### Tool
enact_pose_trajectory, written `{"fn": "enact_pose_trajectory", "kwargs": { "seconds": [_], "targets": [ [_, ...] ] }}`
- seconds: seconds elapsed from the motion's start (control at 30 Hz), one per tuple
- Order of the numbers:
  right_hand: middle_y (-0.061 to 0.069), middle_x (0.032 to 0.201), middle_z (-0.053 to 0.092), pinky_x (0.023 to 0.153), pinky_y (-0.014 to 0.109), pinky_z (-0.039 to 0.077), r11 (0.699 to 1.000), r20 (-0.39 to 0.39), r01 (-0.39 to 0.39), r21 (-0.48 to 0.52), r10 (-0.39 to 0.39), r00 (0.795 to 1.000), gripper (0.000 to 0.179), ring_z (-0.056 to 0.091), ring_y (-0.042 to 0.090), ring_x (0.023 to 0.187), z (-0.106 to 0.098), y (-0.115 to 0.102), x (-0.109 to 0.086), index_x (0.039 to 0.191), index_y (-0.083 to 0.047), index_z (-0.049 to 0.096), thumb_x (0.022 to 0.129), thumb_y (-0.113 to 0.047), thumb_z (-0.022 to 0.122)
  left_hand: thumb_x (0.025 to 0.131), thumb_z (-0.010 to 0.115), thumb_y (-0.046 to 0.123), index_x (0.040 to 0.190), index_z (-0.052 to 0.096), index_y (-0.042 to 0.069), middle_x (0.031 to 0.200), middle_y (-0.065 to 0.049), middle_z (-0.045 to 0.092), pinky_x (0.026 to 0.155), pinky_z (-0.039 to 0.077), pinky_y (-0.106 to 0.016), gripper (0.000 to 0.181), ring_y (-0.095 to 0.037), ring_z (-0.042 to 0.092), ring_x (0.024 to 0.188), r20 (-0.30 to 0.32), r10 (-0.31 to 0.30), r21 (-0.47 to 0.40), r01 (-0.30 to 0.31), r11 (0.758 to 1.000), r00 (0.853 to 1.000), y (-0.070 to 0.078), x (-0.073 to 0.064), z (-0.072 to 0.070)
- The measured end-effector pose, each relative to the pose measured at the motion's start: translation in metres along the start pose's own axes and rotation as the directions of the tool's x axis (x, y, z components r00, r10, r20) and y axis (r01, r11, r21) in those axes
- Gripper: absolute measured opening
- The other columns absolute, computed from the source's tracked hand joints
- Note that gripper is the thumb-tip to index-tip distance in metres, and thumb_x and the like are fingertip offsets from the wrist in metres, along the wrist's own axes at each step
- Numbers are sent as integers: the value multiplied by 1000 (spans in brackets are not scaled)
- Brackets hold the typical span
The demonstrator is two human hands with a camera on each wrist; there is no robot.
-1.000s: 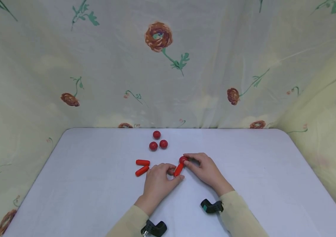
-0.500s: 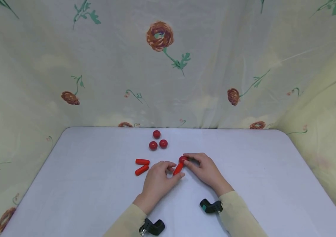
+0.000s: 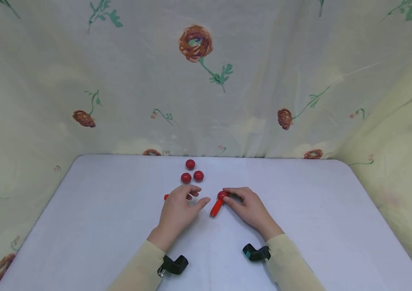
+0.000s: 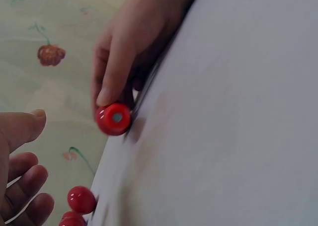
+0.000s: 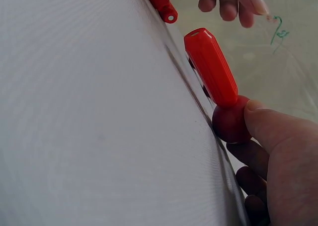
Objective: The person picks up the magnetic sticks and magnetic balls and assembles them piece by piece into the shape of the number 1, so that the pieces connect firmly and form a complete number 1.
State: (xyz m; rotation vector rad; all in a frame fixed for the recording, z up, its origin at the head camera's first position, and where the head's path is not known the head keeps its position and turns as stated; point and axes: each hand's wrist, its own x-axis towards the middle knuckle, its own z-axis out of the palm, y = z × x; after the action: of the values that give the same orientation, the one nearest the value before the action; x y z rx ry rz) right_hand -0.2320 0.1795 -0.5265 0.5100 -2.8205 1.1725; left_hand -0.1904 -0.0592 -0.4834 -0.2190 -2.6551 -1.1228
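My right hand (image 3: pixel 252 209) pinches a glossy red ball (image 3: pixel 222 195) between thumb and fingers. A red ridged rod (image 3: pixel 216 207) joins that ball end-on and points toward the near left; its free end (image 4: pixel 117 117) shows a small grey disc in the left wrist view. My left hand (image 3: pixel 177 208) holds nothing, its fingers apart from the thumb, to the left of the rod. It mostly covers the loose red rods in the head view, where only a rod's tip (image 3: pixel 166 197) peeks out. The right wrist view shows loose red rod (image 5: pixel 159 4) below that hand.
Three more red balls (image 3: pixel 198 176) sit in a cluster toward the back of the white table (image 3: pixel 118 222). A flower-patterned cloth (image 3: pixel 246 101) hangs behind and at both sides. Each wrist wears a black camera strap (image 3: pixel 255 252).
My left hand has let go of the rod and moved left, over the loose rods. My right hand stays in place, pinching the ball with the rod attached.
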Motion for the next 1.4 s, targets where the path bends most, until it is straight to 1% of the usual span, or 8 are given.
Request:
{"fn": "enact_pose_trajectory", "kwargs": {
  "seconds": [0.1,0.27,0.43,0.5,0.73,0.9,1.1,1.4],
  "targets": [
    [-7,120,65,97,46,46,1000,3,-4,7,4,1000,42,57,17,115,-1,0,0,126,-27,68,92,-51,65,83,79,41,112,69,17,97,6,64,74,51,-29,39,-14,60,88,-3,-8,7,8,1000,1000,-3,7,-8],
    [-7,120,64,98,46,46,1000,3,-8,14,8,1000,43,56,17,115,-1,1,-1,127,-27,68,92,-52,64,84,79,39,111,70,15,98,2,65,77,51,-31,37,-16,59,90,-4,-22,28,22,999,1000,-8,18,-18],
    [-8,121,64,97,45,46,1000,-2,1,12,-1,1000,42,56,16,116,-1,2,-1,127,-27,67,93,-50,65,83,80,37,110,70,15,101,5,64,80,52,-31,36,-18,59,95,7,-59,42,58,997,998,-14,25,-23],
    [-8,121,64,97,44,46,1000,-2,2,15,-2,1000,41,56,16,116,-1,2,0,127,-27,68,93,-49,65,83,80,36,111,70,15,102,5,64,80,52,-32,36,-19,59,96,7,-64,45,63,997,998,-16,27,-25],
    [-8,120,64,97,44,47,1000,-8,12,17,-12,1000,40,56,16,115,-2,2,0,127,-26,68,93,-46,67,83,80,38,114,68,14,104,1,64,83,52,-35,41,-18,57,96,16,-67,103,65,993,998,-27,34,-29],
    [-8,120,65,97,44,46,1000,-15,25,19,-25,1000,40,57,16,115,-2,1,0,126,-25,68,93,-46,67,83,80,38,116,67,15,107,-3,63,81,53,-37,43,-20,58,96,25,-69,142,65,988,997,-33,41,-30],
    [-8,121,64,98,44,46,1000,-11,19,25,-18,1000,40,56,16,116,-2,0,-1,126,-25,68,93,-46,67,84,78,40,119,65,16,110,-2,62,79,54,-36,44,-19,57,96,40,-75,184,67,981,996,-41,47,-31],
    [-9,121,64,98,44,46,999,-2,15,29,-15,1000,40,56,15,116,0,0,-1,126,-26,68,92,-47,67,83,79,40,122,63,16,117,-5,60,81,54,-38,48,-21,56,97,88,-131,197,112,974,987,-45,49,-34]
  ]
}}
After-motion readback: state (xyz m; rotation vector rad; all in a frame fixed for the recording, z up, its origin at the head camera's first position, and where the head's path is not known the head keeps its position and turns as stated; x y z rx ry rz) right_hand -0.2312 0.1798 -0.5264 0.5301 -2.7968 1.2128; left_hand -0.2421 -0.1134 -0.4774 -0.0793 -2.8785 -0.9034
